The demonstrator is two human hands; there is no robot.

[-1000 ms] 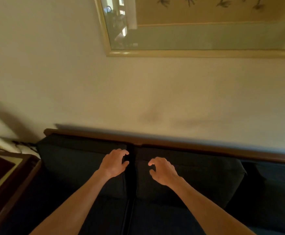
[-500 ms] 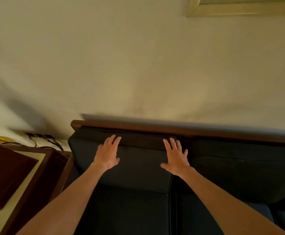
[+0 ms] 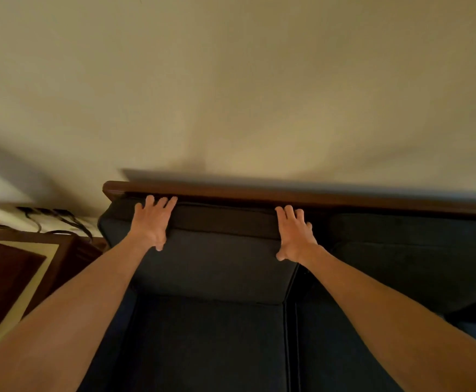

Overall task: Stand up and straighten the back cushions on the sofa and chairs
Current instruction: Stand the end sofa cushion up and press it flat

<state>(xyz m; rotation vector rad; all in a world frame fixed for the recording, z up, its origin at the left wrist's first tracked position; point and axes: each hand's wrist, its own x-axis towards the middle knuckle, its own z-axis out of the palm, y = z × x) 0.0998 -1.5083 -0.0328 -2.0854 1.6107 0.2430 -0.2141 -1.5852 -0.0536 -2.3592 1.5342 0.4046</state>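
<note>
The dark left back cushion point(image 3: 220, 261) stands against the sofa's wooden back rail point(image 3: 259, 192). My left hand point(image 3: 152, 224) lies on its top left corner, fingers straight and reaching the rail, thumb down on the front face. At the top right corner my right hand point(image 3: 296, 236) rests the same way, fingers spread over the top edge and thumb splayed on the front. A second dark back cushion point(image 3: 401, 250) stands to the right, with a narrow gap between the two.
Dark seat cushions point(image 3: 208, 343) lie below my arms. A dark wooden side table point(image 3: 19, 278) stands at the left of the sofa, with black cables point(image 3: 58, 216) behind it. The beige wall point(image 3: 231, 94) rises right behind the rail.
Both hands have slid up from the cushion's front face to its top edge by the rail. The view has dropped and closed in, and the picture frame has left it.
</note>
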